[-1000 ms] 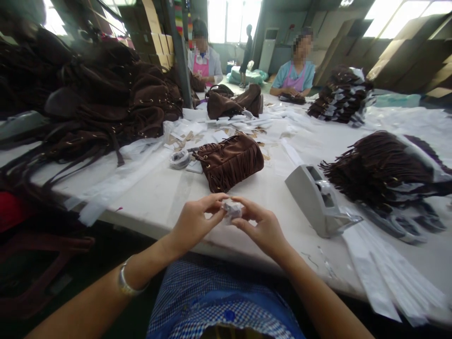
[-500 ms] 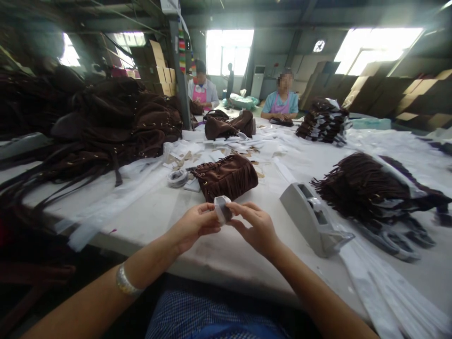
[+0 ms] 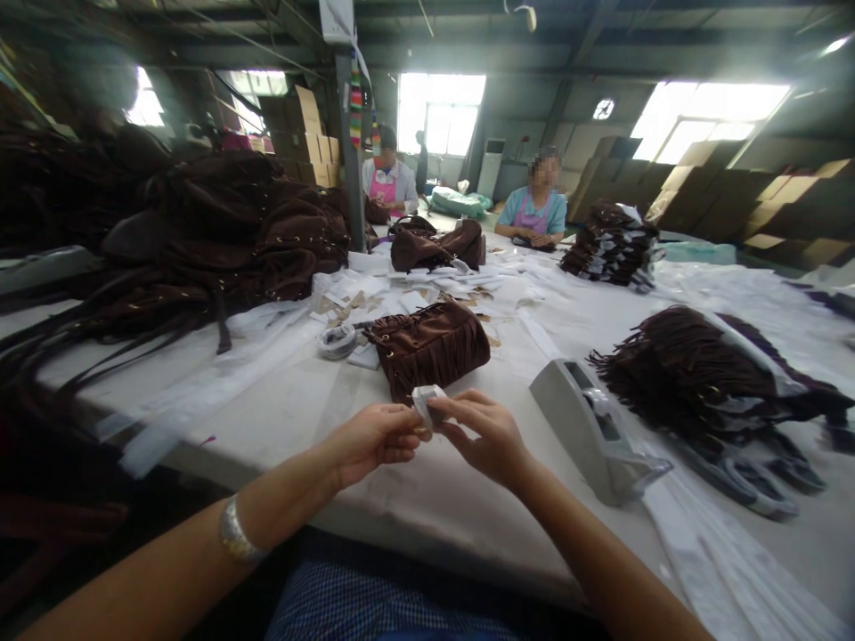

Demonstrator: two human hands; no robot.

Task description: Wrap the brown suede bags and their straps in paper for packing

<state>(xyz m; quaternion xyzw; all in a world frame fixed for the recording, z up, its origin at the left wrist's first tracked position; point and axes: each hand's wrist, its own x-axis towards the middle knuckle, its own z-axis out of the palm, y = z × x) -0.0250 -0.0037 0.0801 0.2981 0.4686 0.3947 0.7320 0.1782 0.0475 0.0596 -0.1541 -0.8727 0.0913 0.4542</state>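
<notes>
A small dark piece with whitish wrapping (image 3: 426,402) is pinched between my two hands, above the table's near part. My left hand (image 3: 378,441) grips its left side between thumb and fingers. On the right side, the fingertips of my right hand (image 3: 484,434) close on the same piece. Just beyond them lies a brown fringed bag (image 3: 431,345) with gold-coloured eyelets. Left of the bag is a coil wrapped in pale material (image 3: 336,341). A grey tape dispenser (image 3: 598,432) stands to the right of my right hand.
Brown bags (image 3: 254,223) are heaped at the left. Fringed bags (image 3: 701,365) with wrapped straps lie at the right, near white strips (image 3: 714,552). A stack of brown items (image 3: 611,245) stands farther back. Two people (image 3: 534,209) in pink aprons sit across the white table (image 3: 267,409).
The wrapped piece has turned between my fingers, showing less of its dark face. My left fingers have curled in more. The whole view has shifted slightly, with the scene lower in the picture.
</notes>
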